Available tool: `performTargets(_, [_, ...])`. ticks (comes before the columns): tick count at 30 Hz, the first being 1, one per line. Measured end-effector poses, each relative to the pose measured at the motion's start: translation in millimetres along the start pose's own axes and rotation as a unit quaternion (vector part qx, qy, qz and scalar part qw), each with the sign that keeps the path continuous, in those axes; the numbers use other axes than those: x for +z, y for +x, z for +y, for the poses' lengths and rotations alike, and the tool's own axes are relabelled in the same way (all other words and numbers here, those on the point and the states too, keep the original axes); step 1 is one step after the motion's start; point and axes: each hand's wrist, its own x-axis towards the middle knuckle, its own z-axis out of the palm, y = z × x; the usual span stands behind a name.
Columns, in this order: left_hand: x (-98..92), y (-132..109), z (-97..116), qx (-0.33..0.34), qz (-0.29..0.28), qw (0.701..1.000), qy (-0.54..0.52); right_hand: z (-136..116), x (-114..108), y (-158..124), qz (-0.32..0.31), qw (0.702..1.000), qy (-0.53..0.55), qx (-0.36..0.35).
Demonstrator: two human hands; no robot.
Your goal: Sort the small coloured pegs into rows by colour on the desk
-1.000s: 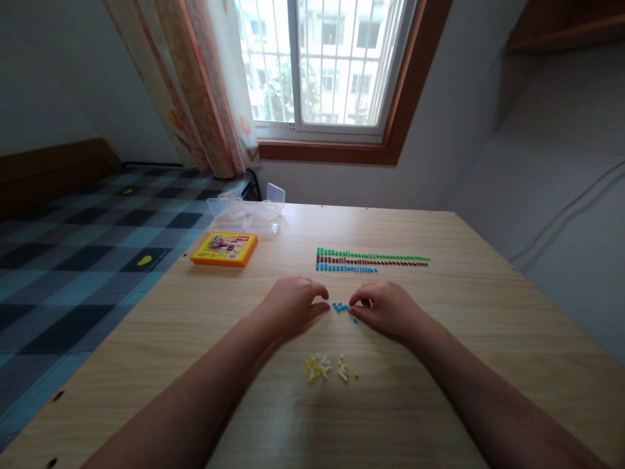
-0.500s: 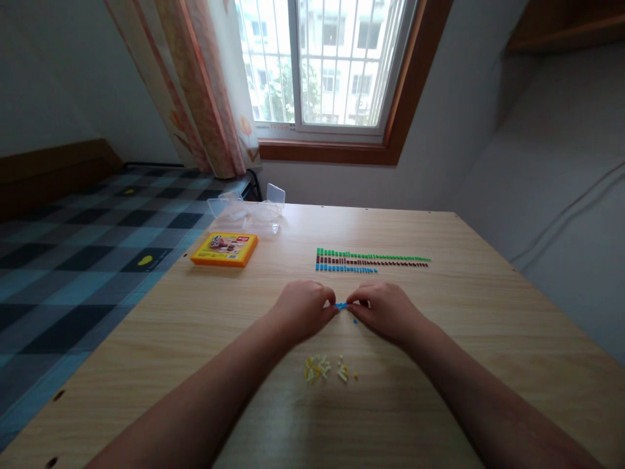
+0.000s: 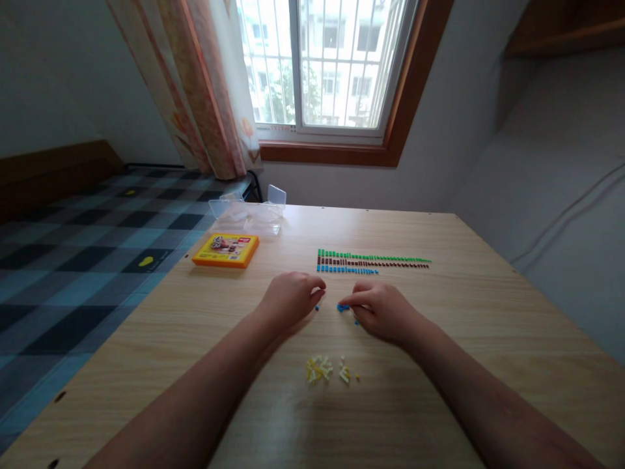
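1 blue pc (image 3: pixel 317 308) nr L hand (image 3: pixel 291 297), can't tell its grip; R hand (image 3: pixel 385 310) fingers apart, index at blue pile (image 3: pixel 344 307).

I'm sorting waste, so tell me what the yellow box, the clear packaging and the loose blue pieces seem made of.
Yellow box: cardboard or plastic, unclear which; printed top, plain orange side.
Clear packaging: likely thin, shiny plastic; the tabletop shows through.
Loose blue pieces: probably plastic, evenly coloured; too small to judge finish.
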Motion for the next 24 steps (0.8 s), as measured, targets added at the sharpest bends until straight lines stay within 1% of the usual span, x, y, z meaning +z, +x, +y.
performTargets(6, [1.1, 0, 1, 0.003, 0.007, 1.0, -0.01, -1, 2, 3, -0.011, 0.999, -0.032, 0.005])
performTargets(10, [4.4, 0, -4, -0.023, 0.016, 0.999, -0.038, 2, 1, 4, 0.007, 0.997, -0.061, 0.04])
performTargets(14, [10.2, 3, -14, -0.051, 0.031, 0.994, -0.09, 9, -9, 3, 0.016, 0.987, -0.098, 0.124])
performTargets(18, [14.5, 7, -25, -0.095, 0.05, 0.982, -0.154, 19, -25, -2, -0.006, 0.97, -0.114, 0.216])
performTargets(21, [16.2, 9, -29, -0.11, 0.063, 0.975, -0.182, 31, -36, -5, -0.02, 0.957, -0.111, 0.267])
performTargets(24, [17.2, 10, -31, -0.114, 0.07, 0.973, -0.19, 48, -42, -6, -0.023, 0.942, -0.1, 0.319])
